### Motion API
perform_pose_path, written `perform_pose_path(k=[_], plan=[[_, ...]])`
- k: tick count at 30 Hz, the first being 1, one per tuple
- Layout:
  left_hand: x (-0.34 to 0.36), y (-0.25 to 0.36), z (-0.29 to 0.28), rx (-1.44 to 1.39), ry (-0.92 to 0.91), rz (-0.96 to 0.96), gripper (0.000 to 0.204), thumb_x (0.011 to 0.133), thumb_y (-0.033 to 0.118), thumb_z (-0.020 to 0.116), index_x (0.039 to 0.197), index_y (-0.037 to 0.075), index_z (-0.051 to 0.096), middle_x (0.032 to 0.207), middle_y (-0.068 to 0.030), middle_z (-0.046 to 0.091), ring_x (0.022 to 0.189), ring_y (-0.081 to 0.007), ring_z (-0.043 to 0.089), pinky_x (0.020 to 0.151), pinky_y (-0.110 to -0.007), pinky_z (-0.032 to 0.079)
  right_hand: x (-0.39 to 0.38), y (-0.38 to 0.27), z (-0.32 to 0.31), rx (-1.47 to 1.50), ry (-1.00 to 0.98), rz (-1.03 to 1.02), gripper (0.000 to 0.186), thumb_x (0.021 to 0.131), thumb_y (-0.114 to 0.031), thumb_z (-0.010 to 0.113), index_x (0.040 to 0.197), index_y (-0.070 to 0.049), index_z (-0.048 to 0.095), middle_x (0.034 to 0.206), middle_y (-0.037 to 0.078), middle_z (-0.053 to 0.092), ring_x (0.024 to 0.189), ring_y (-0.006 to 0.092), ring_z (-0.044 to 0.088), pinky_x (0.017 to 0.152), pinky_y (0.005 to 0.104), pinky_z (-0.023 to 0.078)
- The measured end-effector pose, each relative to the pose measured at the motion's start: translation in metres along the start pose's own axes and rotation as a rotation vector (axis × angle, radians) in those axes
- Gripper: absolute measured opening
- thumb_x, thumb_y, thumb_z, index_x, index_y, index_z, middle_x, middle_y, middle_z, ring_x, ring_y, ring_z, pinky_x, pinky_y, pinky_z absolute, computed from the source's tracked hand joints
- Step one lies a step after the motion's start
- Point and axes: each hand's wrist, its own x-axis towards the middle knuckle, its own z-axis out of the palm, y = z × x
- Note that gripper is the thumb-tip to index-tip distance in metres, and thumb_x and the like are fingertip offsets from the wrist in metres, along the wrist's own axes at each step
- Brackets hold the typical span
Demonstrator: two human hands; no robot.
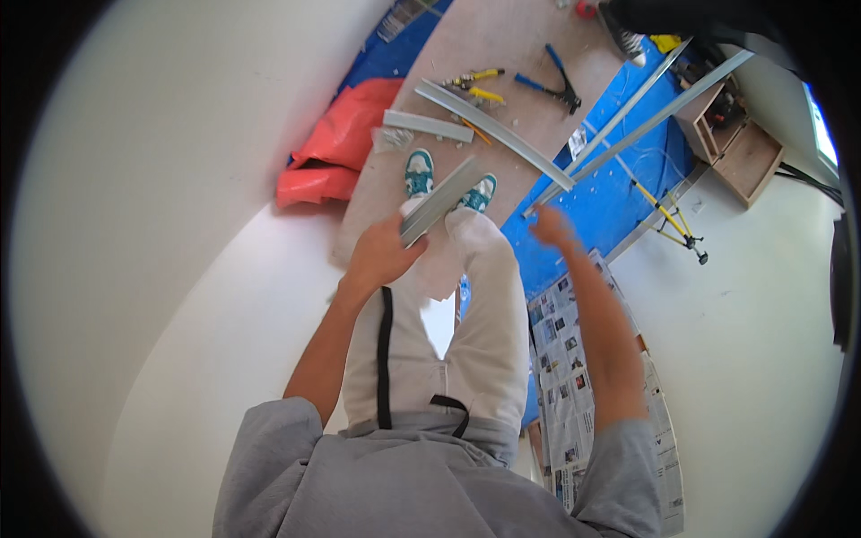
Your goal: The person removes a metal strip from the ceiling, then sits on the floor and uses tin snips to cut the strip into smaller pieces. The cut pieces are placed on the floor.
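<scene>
Above a pinkish board [516, 36] scattered with tools and metal offcuts, a worker in a gray shirt and pale trousers holds a short metal channel [444, 199] in the left hand [381, 255], fingers closed around its near end. The channel extends forward and to the right from that grip, its long axis slanting across the gap between two green-and-white shoes [419, 172], its free end by the right shoe. The left hand is the nearer, directly on the piece; the right hand [554, 229], blurred, hangs apart from it to the right, beside the near end of a long metal rail [646, 128] over a blue sheet [628, 202]. Its fingers look curled, but whether they grip or touch anything cannot be told. Ahead of the shoes, a longer metal strip [493, 133] lies on the opposite slant, near a blue-handled tool [567, 93], while newspaper [574, 359] lines the area below the right forearm.
</scene>
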Motion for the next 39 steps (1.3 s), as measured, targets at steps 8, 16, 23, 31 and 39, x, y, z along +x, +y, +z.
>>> perform_pose_path(k=[8,16,23,31,39], plan=[[0.253,-0.003,0.057,0.174,0.153,0.149,0.049,0.087,0.044,0.075,0.113,0.003,0.067,0.099,-0.0221,0.073,0.094,-0.0400,0.070,0.083,-0.050,0.054,0.365,0.007,-0.004,0.531,0.417,-0.282,0.069,0.080,-0.037,0.080,0.138,-0.006,0.061,0.124,0.022,0.070,0.118,0.0395,0.065,0.102,0.0427,0.051],[0.354,-0.026,-0.014,0.077,0.210,0.066,0.047,0.087,0.045,0.078,0.105,0.003,0.069,0.086,-0.0184,0.071,0.079,-0.0335,0.068,0.076,-0.042,0.053,0.466,-0.055,0.009,-0.161,0.556,-0.153,0.122,0.065,-0.034,0.095,0.163,-0.014,0.026,0.163,0.024,0.033,0.152,0.0422,0.031,0.117,0.0669,0.032],[0.383,-0.008,-0.060,-0.103,0.345,0.297,0.051,0.093,0.050,0.075,0.099,0.000,0.069,0.075,-0.0047,0.060,0.069,-0.0151,0.053,0.068,-0.033,0.049,0.492,-0.053,-0.013,-0.407,0.412,-0.210,0.103,0.067,-0.027,0.092,0.155,-0.014,0.041,0.153,0.019,0.045,0.145,0.0347,0.043,0.120,0.0645,0.029],[0.411,0.013,-0.059,-0.035,0.199,0.376,0.071,0.084,0.067,0.075,0.108,0.001,0.071,0.082,-0.0098,0.066,0.080,-0.0235,0.063,0.078,-0.035,0.051,0.414,-0.065,-0.068,-0.124,0.169,-0.142,0.063,0.064,-0.050,0.084,0.104,-0.001,0.076,0.108,0.020,0.072,0.101,0.0352,0.069,0.091,0.0444,0.055],[0.434,0.041,-0.056,0.082,0.120,0.514,0.102,0.078,0.097,0.048,0.105,0.001,0.072,0.080,-0.0114,0.065,0.079,-0.0252,0.064,0.074,-0.042,0.052,0.250,-0.022,-0.120,0.653,0.175,-0.108,0.056,0.076,-0.048,0.078,0.105,0.000,0.072,0.091,0.012,0.068,0.081,0.0238,0.064,0.070,0.0370,0.048]])
